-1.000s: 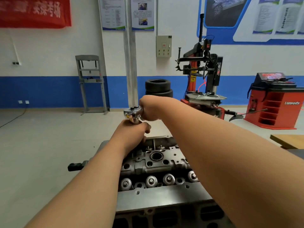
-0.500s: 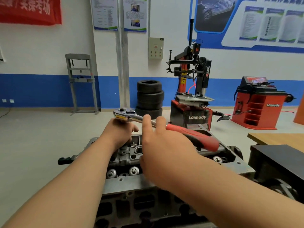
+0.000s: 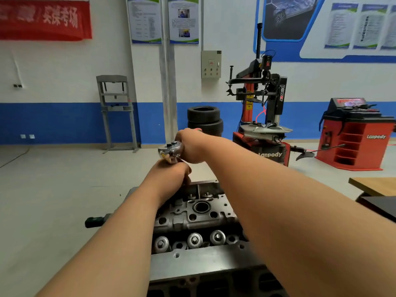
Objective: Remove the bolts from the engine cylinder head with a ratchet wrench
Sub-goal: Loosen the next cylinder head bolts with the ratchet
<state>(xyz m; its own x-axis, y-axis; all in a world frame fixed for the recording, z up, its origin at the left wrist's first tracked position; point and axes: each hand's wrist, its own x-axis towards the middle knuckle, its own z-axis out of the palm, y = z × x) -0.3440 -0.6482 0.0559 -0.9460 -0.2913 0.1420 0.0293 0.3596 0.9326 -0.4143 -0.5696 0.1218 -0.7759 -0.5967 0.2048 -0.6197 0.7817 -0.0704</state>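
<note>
Swung since half a second ago: chrome ratchet wrench with red handle (image 3: 170,151), handle formerly pointing right, now pointing away from the viewer. Right hand (image 3: 192,147), earlier loose above the handle, now clenched round it just behind the wrench head; left hand (image 3: 171,174) curled round the stem directly under that head. Both hands sit above the far end of the grey cast-metal engine cylinder head (image 3: 197,215).
</note>
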